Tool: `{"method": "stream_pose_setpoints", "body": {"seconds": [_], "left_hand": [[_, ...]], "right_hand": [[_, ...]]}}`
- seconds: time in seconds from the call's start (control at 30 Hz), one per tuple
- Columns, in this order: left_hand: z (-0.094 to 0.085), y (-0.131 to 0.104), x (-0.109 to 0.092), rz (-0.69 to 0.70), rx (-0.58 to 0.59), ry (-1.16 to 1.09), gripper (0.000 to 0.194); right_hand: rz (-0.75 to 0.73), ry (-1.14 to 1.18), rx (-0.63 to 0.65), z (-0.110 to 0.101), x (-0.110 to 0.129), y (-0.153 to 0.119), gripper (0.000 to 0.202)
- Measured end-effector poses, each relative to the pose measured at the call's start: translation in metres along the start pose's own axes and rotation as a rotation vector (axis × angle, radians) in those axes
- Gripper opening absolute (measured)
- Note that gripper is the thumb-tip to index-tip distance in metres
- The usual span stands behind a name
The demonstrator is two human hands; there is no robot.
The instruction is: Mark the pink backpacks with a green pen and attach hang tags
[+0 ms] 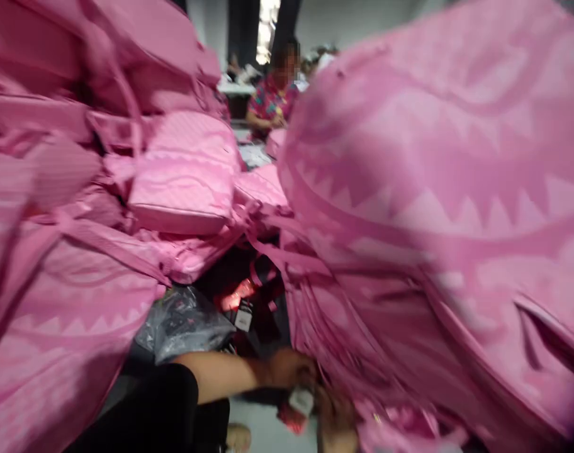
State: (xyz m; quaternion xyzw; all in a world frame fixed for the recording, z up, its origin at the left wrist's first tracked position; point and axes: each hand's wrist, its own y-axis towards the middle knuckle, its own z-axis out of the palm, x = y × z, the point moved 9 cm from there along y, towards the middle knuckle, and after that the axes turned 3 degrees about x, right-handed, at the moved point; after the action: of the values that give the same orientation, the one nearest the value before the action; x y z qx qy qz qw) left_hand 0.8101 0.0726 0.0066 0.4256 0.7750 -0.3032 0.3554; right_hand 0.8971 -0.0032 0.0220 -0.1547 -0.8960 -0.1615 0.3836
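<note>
Large pink bag (423, 189) fills the right side, with white jagged-tooth print; bag pile (74, 308) covers the left, a small boxy bag (185, 167) lying on it. Room behind: pale wall (357, 22), a bright window (267, 28), a seated person (274, 100) in a patterned top near a white table (237, 89). Pale surface (265, 425) shows below, between the forearms. In the dark gap between the bags: clear plastic (185, 324), and a white tag (243, 316) beside something shiny red.

Left hand (294, 368), arm reaching in from the left out of a black sleeve, is at the lower edge of the large bag, fingers curled. Right hand (337, 415) is just beside it, also curled. A white-and-red tag (300, 401) hangs between them; which hand grips it cannot be told.

Both hands motion-blurred, fingertips unclear; right forearm cut off by the lower edge; gap contents mostly in shadow
</note>
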Motion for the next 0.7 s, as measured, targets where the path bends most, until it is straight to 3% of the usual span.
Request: {"method": "stream_pose_setpoints", "body": {"seconds": [0.07, 0.13, 0.27, 0.53, 0.7], "left_hand": [[0.015, 0.004, 0.006, 0.033, 0.089, -0.005, 0.014], [0.026, 0.009, 0.013, 0.102, 0.163, -0.013, 0.017], [0.039, 0.012, 0.021, 0.214, 0.252, 0.008, 0.023], [0.041, 0.018, 0.018, 0.237, 0.261, 0.115, 0.024], [0.039, 0.023, 0.014, 0.225, 0.28, 0.178, 0.024]], "right_hand": [[0.18, 0.062, -0.065, -0.001, -0.025, -0.024, 0.049], [0.315, 0.078, -0.089, 0.003, -0.044, -0.04, 0.046], [0.424, 0.141, -0.072, 0.01, -0.065, -0.048, 0.037], [0.48, 0.253, 0.001, 0.011, -0.06, -0.041, 0.026], [0.434, 0.231, 0.073, 0.005, -0.048, -0.032, 0.021]]}}
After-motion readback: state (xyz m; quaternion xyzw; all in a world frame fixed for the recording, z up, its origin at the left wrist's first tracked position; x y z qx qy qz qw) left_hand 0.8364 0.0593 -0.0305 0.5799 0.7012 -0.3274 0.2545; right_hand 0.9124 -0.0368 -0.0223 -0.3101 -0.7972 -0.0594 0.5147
